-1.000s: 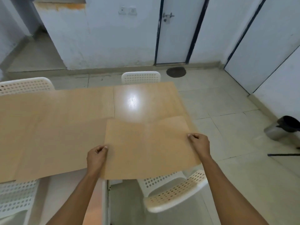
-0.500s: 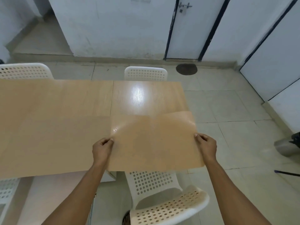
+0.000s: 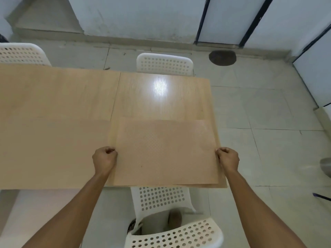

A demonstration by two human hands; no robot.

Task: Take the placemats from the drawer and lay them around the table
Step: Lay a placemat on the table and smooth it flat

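No writing or label can be read anywhere. Half a second ago the placemat (image 3: 165, 153) bowed above the desk (image 3: 59, 126); now it lies flat at the desk's near right corner. The left hand (image 3: 104, 158) and right hand (image 3: 227, 158) pinch its side edges with curled fingers.

Three white chairs (image 3: 163, 64), one placemat (image 3: 165, 153), one table (image 3: 59, 108)

Two bare forearms visible from the lower frame edge up to the hands. No sleeves, cuffs or gloves on either arm. Left hand (image 3: 104, 159) and right hand (image 3: 228, 159) free of rings, watches or bands on the visible surfaces. Remainder of body outside view.
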